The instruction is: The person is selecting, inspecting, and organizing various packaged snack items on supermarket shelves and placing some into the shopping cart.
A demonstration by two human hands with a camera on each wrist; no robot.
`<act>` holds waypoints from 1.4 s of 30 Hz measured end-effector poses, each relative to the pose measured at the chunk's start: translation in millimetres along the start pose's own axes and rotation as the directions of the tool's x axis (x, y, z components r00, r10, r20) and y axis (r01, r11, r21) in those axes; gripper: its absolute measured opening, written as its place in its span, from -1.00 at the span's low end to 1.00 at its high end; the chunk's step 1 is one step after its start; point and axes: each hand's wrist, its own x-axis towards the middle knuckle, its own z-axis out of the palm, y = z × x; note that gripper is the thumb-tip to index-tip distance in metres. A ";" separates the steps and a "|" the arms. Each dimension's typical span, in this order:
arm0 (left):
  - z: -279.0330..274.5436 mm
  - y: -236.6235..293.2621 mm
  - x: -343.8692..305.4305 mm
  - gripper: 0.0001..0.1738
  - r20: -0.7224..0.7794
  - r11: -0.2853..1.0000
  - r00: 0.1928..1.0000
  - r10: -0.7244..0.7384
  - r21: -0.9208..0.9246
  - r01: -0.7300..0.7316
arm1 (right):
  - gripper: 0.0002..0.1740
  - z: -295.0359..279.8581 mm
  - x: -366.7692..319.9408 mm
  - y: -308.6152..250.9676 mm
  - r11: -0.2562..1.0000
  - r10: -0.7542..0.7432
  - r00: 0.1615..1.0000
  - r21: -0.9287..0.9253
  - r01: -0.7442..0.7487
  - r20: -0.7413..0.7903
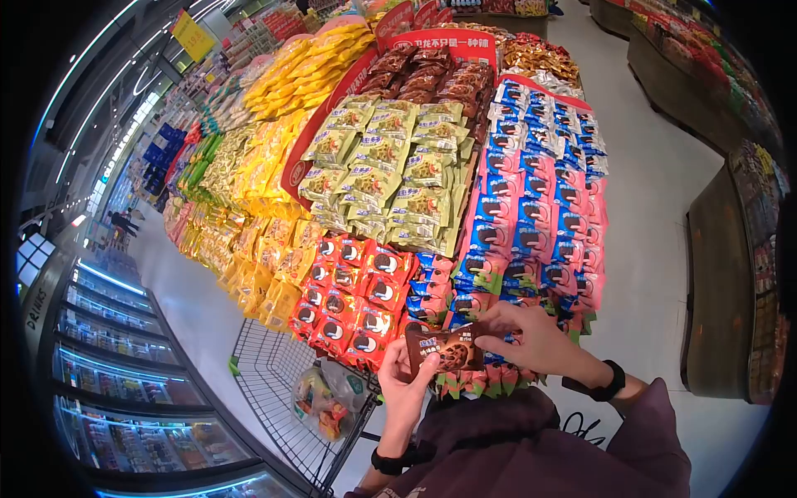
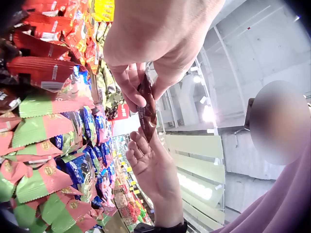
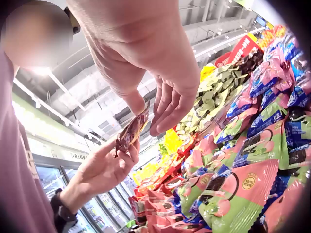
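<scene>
A small brown snack packet [image 1: 448, 355] with a cookie picture is held up between both hands, its printed front facing the head camera. My left hand [image 1: 403, 388] grips its left end, thumb across the front. At the right end, my right hand [image 1: 531, 340] pinches the packet, thumb on the front. Edge-on in the left wrist view, the brown packet [image 2: 147, 110] spans from the left fingers down to the right fingertips. In the right wrist view, the packet [image 3: 132, 132] slants between the left fingers and the right thumb.
Right below the hands lie red cookie packets [image 1: 357, 295] and blue-and-pink packets [image 1: 531, 224]. Green packets [image 1: 374, 166] are heaped farther back. A wire shopping cart [image 1: 274, 373] holding a filled plastic bag [image 1: 328, 402] stands at left. Glass-fronted coolers [image 1: 141, 382] line the left side.
</scene>
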 end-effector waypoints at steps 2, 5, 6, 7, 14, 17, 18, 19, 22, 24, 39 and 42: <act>8.9 3.1 3.9 -0.70 0.042 1.000 0.999 0.005 0.006 -0.005 | -0.72 -6.5 0.9 4.2 0.985 0.120 0.989 0.113 -0.129 0.088; 9.1 -5.4 7.1 -0.85 0.004 0.996 0.999 -0.032 0.080 0.031 | -0.76 -16.5 6.4 0.0 0.971 0.170 0.971 0.138 -0.194 0.166; 6.1 -7.6 10.0 -0.88 -0.047 0.992 0.997 -0.060 0.113 0.065 | -0.76 -22.2 9.0 -5.1 0.975 0.182 0.966 0.091 -0.201 0.185; 5.0 -7.4 11.9 -0.85 -0.040 0.989 0.998 -0.058 0.137 0.063 | -0.76 -27.8 11.2 -9.4 0.977 0.196 0.959 0.046 -0.210 0.205; 24.1 13.5 26.1 -0.76 -0.020 0.948 0.995 0.093 0.309 -0.083 | -0.77 -64.1 41.5 -25.5 0.988 -0.050 0.988 -0.138 0.070 0.143; 25.1 20.1 38.9 -0.78 0.031 0.951 0.998 0.059 0.303 -0.066 | -0.79 -75.3 63.3 -22.6 0.977 -0.146 0.976 -0.129 0.167 0.160; 19.0 19.1 42.2 -0.85 0.094 0.969 0.995 0.010 0.246 -0.033 | -0.80 -83.0 72.0 -34.7 0.971 -0.159 0.971 -0.150 0.187 0.177; 21.7 26.5 46.6 -0.85 0.107 0.974 0.994 0.026 0.222 -0.049 | -0.80 -92.5 81.8 -50.0 0.978 -0.070 0.974 -0.180 0.110 0.214; 20.1 48.5 59.4 -0.80 0.183 0.977 0.982 0.040 0.201 -0.077 | -0.77 -112.3 124.8 -46.7 0.971 -0.160 0.980 -0.157 0.178 0.120; 16.7 57.6 64.5 -0.81 0.144 0.972 0.988 0.056 0.220 -0.088 | -0.72 -129.1 165.5 -45.3 0.989 -0.110 0.993 -0.098 0.115 0.051; -15.8 143.1 193.1 -0.73 0.395 0.639 0.887 0.237 0.625 -0.449 | -0.69 -161.3 457.0 -0.1 0.989 -0.011 0.910 -0.138 -0.051 -0.414; -19.6 156.9 234.4 -0.73 0.391 0.645 0.892 0.226 0.626 -0.438 | -0.73 -156.0 483.9 6.9 0.994 0.034 0.899 -0.079 -0.077 -0.437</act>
